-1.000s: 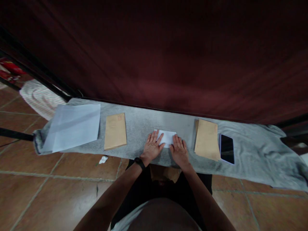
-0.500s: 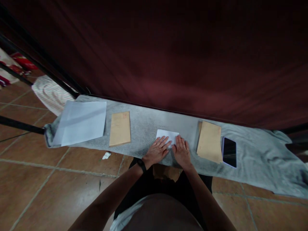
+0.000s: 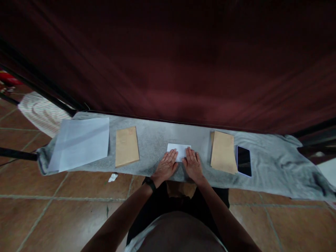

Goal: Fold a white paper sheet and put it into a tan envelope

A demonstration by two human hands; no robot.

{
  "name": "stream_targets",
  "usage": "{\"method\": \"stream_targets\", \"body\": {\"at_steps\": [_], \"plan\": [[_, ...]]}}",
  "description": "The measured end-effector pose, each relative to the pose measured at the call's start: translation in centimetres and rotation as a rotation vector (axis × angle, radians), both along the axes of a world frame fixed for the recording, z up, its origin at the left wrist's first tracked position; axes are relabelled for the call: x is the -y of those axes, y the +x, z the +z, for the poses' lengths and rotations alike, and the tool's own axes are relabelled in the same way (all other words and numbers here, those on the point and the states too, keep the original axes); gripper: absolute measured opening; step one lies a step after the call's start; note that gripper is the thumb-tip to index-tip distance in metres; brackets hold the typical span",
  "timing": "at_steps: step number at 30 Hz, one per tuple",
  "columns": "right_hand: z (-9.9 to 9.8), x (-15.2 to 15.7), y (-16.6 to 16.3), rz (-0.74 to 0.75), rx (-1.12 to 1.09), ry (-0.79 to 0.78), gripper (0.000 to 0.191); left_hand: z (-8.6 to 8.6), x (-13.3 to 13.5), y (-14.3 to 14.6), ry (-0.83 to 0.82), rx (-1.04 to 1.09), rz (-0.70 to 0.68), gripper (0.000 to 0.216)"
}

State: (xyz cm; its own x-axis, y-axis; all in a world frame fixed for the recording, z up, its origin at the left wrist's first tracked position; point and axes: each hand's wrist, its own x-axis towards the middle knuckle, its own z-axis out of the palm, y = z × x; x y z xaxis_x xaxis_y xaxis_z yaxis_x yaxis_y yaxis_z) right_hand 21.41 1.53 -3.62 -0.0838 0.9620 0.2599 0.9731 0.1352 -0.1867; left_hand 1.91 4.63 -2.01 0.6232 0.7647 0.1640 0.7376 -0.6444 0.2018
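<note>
1. the small white paper (image 3: pixel 181 150) lies flat on the grey cloth-covered surface (image 3: pixel 153 148), mid-scene; it looks folded, though from my end i can't make out the layers.
2. my left hand (image 3: pixel 167 165) covers its near left corner and my right hand (image 3: pixel 192 164) touches its right edge. each is laid flat, fingers stretched and close together, clamped on nothing.
3. the paper's middle and far edge show between the hands and beyond the fingertips.
4. i judge the step in hand to be pressing or smoothing this paper; the next move seems to call for light, even pressure from both hands, so it doesn't skid on the cloth.
5. further left, well apart, i see a brown envelope (image 3: pixel 127 147), then large white sheets (image 3: pixel 81 143); to the right, a pile of brown envelopes (image 3: pixel 223 152) with a phone (image 3: pixel 244 161) just beside it.
</note>
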Motion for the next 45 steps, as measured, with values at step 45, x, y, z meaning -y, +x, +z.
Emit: {"method": "stream_targets", "body": {"at_steps": [45], "plan": [[0.4, 5.6, 0.8, -0.010, -0.013, -0.037, 0.065, 1.1, -0.3, 1.1, -0.029, 0.075, 0.315, 0.060]]}}
